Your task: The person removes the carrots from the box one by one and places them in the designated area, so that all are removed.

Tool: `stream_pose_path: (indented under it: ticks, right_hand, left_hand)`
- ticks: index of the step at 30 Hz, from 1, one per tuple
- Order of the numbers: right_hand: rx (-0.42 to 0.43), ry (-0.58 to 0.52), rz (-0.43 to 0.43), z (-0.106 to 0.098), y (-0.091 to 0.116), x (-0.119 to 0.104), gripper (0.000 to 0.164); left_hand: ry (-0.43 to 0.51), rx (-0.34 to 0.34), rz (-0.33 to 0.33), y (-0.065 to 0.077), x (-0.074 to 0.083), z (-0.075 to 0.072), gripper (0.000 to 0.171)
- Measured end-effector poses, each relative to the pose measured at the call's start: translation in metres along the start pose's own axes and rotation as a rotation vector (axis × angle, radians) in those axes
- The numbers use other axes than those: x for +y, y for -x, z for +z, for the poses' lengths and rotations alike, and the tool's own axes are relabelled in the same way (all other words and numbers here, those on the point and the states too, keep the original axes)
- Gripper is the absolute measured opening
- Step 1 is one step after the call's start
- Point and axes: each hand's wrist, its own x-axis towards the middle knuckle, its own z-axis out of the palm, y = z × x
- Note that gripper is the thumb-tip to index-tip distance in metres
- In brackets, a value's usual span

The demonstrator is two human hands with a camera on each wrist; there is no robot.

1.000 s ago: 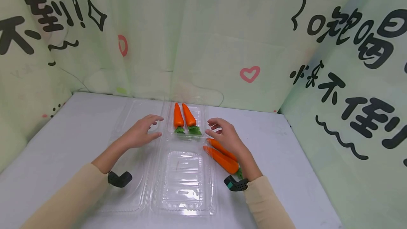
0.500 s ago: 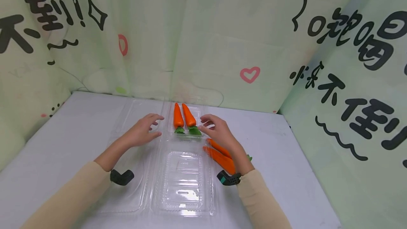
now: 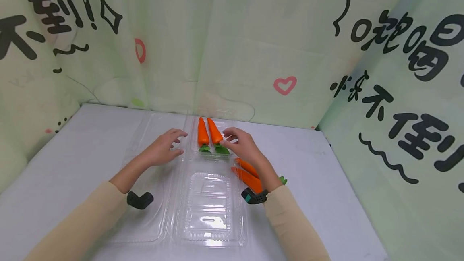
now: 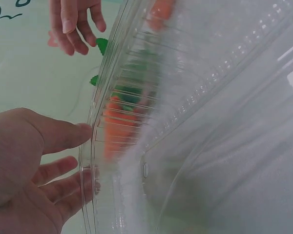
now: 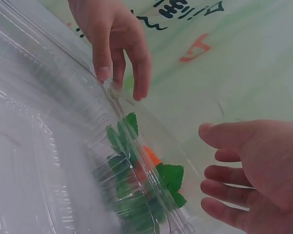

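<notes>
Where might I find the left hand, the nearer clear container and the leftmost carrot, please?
Left hand (image 3: 162, 148), head view: back of the hand.
Nearer clear container (image 3: 208, 206), head view: its floor.
Leftmost carrot (image 3: 203, 133), head view: orange body.

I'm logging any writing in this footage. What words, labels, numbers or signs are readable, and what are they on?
"不到!": printed backdrop, left side.
"吃喝": backdrop, upper right.
"不到": backdrop, lower right; the smaller character before it is unclear.
Marks at the right edge are cut off.
Writing in both wrist views is too cropped to read.
Clear container: no readable label.
</notes>
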Motion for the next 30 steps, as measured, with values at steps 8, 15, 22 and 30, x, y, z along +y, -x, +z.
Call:
stream_pose_path:
  ticks: [8,15,22,30]
  right_hand:
    - [-0.016,-0.004,0.0,0.004,-0.01,-0.002,0.046]
    - [-0.032,0.0,0.005,0.009,-0.02,0.003,0.046]
    - [-0.036,-0.002,0.046,0.017,-0.025,0.006,0.048]
    - [-0.013,0.019,0.083,0.021,-0.032,0.006,0.049]
  left_hand:
    - [-0.006,-0.008,0.009,-0.003,0.002,-0.001,0.053]
    - [-0.011,0.0,0.033,-0.004,0.0,0.0,0.05]
    - [-0.024,0.004,0.055,-0.004,-0.003,0.003,0.047]
    - [-0.022,-0.001,0.061,-0.005,-0.003,0.002,0.044]
